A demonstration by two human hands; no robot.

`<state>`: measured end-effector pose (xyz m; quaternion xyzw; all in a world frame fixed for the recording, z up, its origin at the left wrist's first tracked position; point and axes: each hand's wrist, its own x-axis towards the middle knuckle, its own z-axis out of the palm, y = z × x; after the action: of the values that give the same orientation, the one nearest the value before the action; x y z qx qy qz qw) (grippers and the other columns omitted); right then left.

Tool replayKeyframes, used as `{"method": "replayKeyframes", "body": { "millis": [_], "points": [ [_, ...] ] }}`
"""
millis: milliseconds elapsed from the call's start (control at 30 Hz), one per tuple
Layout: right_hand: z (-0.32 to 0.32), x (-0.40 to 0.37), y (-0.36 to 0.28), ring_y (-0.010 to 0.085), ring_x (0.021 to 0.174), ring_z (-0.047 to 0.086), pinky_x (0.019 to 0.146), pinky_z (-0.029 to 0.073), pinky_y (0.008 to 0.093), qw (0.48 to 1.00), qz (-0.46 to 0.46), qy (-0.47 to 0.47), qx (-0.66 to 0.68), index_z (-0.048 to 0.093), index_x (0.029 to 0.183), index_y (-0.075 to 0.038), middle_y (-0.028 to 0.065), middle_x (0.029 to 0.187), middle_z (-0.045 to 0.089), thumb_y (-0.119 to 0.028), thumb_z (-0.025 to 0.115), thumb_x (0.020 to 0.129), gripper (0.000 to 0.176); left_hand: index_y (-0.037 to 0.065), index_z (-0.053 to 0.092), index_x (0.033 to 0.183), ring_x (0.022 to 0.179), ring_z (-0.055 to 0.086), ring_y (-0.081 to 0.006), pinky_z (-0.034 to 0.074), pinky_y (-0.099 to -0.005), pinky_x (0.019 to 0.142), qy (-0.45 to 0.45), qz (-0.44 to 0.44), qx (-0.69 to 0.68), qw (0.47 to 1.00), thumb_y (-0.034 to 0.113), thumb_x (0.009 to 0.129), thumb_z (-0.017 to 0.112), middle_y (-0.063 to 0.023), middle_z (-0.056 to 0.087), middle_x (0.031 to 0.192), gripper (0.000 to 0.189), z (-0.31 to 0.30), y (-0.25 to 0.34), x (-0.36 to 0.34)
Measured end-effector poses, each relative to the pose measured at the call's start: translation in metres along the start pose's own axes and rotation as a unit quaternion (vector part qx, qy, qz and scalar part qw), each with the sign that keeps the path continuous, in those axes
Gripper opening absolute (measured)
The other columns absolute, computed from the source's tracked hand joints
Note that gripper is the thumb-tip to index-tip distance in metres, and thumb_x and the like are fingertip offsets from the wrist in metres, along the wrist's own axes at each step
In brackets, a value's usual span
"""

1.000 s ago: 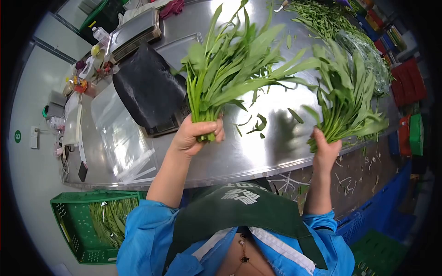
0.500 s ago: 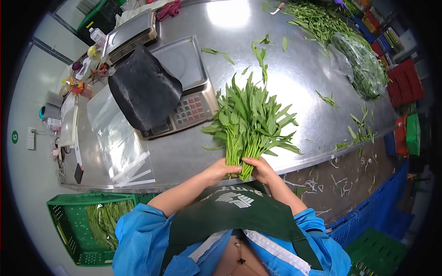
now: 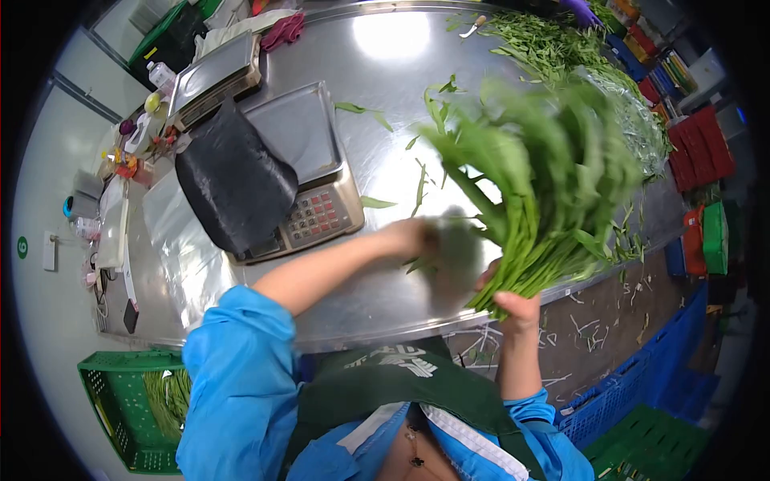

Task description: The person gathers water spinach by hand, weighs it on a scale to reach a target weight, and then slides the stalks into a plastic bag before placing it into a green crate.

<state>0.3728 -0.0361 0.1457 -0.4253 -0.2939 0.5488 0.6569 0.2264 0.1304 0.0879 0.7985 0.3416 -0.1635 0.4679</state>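
Observation:
A bunch of water spinach [image 3: 525,232] is gripped at its stem ends by my right hand [image 3: 517,305], the thumb closed across the stems. The bunch tilts to the right, and its leafy tops are blurred by motion. To its left, my left hand [image 3: 425,240] hovers over the steel table [image 3: 377,301], smeared so that its fingers cannot be made out. Loose leaves [image 3: 420,188] lie on the metal beyond my left hand. A scale [image 3: 321,212] with a black sheet [image 3: 237,180] draped over part of it stands left of my left hand.
A second scale [image 3: 212,76] stands at the back left. Clear plastic bags [image 3: 180,248] lie along the left side. At the far right are a heap of greens [image 3: 537,44], a knife [image 3: 473,26] and a purple-gloved hand [image 3: 581,12]. A green crate [image 3: 120,361] sits below left.
My right hand has swung the bunch to the right and tilted it. My left hand has come off the stems and moved forward over the table.

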Motion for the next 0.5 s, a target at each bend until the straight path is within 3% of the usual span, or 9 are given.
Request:
{"method": "replayKeyframes", "body": {
  "millis": [33,100,200,233,300,333,367,433,500],
  "points": [
    [-0.012,0.010,-0.009,0.0234,0.069,0.058,0.064,0.049,0.0353,1.000,-0.016,0.025,-0.003,0.050,0.099,0.004,0.0124,0.081,0.055,-0.015,0.069,0.060,0.048,0.006,0.064,0.089,0.079,0.060,-0.0273,0.046,-0.0383,0.069,0.173,0.042,-0.065,0.982,0.029,0.077,0.058,-0.0129,0.063,0.082,0.026,-0.008,-0.008,0.034],
    [-0.024,0.022,-0.020,0.0236,0.072,0.056,0.061,0.048,0.0336,0.990,-0.010,0.139,0.003,0.047,0.102,0.004,0.0127,0.083,0.055,-0.014,0.068,0.061,0.050,0.007,0.064,0.088,0.079,0.060,-0.0268,0.047,-0.0380,0.071,0.344,0.007,0.005,0.939,0.029,0.076,0.058,-0.0130,0.063,0.082,0.025,-0.024,-0.004,0.093],
    [-0.031,0.015,-0.046,0.0234,0.073,0.058,0.063,0.049,0.0332,0.993,-0.060,0.096,0.035,0.046,0.104,0.005,0.0132,0.086,0.056,-0.010,0.067,0.063,0.049,0.007,0.064,0.088,0.081,0.061,-0.0255,0.047,-0.0377,0.073,0.405,-0.063,0.136,0.902,0.026,0.075,0.058,-0.0126,0.063,0.082,0.024,-0.026,-0.009,0.146],
    [-0.043,0.011,-0.045,0.0234,0.073,0.058,0.063,0.049,0.0332,0.991,-0.065,0.109,0.029,0.046,0.104,0.005,0.0132,0.086,0.056,-0.010,0.067,0.063,0.049,0.007,0.064,0.088,0.081,0.061,-0.0255,0.047,-0.0377,0.073,0.398,-0.050,0.135,0.906,0.026,0.075,0.058,-0.0126,0.063,0.082,0.024,-0.024,-0.004,0.158],
    [-0.060,0.010,-0.026,0.0225,0.077,0.059,0.067,0.050,0.0322,0.979,0.006,0.202,-0.024,0.047,0.105,0.004,0.0132,0.090,0.057,-0.006,0.066,0.062,0.049,0.000,0.063,0.085,0.074,0.061,-0.0283,0.047,-0.0362,0.065,0.320,-0.028,-0.070,0.944,0.027,0.072,0.063,-0.0149,0.064,0.082,0.030,-0.032,-0.013,0.160],
    [-0.059,0.008,-0.020,0.0209,0.078,0.059,0.068,0.050,0.0310,0.977,0.015,0.213,-0.025,0.047,0.106,0.004,0.0119,0.092,0.058,-0.003,0.066,0.062,0.049,-0.002,0.063,0.082,0.069,0.061,-0.0221,0.047,-0.0322,0.061,0.314,0.060,-0.209,0.924,0.026,0.072,0.063,-0.0130,0.064,0.079,0.030,-0.026,-0.004,0.141],
    [-0.053,0.007,-0.010,0.0205,0.077,0.059,0.068,0.050,0.0304,0.971,0.016,0.236,-0.019,0.047,0.107,0.003,0.0106,0.092,0.058,-0.001,0.065,0.063,0.048,-0.002,0.062,0.083,0.068,0.061,-0.0188,0.046,-0.0299,0.059,0.245,0.058,-0.271,0.929,0.024,0.073,0.064,-0.0113,0.064,0.077,0.028,-0.025,0.015,0.101],
    [-0.059,0.004,0.030,0.0203,0.079,0.060,0.069,0.051,0.0310,0.973,0.084,0.215,-0.009,0.048,0.107,0.003,0.0102,0.092,0.058,0.002,0.063,0.063,0.046,-0.001,0.061,0.088,0.063,0.059,-0.0122,0.045,-0.0244,0.054,0.120,0.071,-0.450,0.882,0.015,0.075,0.065,-0.0069,0.063,0.072,0.022,0.019,0.017,0.056],
    [-0.060,-0.001,0.082,0.0194,0.081,0.059,0.072,0.050,0.0307,0.956,0.206,0.176,0.109,0.050,0.105,0.002,0.0098,0.092,0.059,0.001,0.064,0.067,0.040,0.000,0.058,0.086,0.052,0.055,-0.0104,0.041,-0.0220,0.047,0.009,0.044,-0.479,0.877,0.012,0.076,0.065,-0.0047,0.060,0.064,0.017,0.061,0.012,0.026]
  ]
}}
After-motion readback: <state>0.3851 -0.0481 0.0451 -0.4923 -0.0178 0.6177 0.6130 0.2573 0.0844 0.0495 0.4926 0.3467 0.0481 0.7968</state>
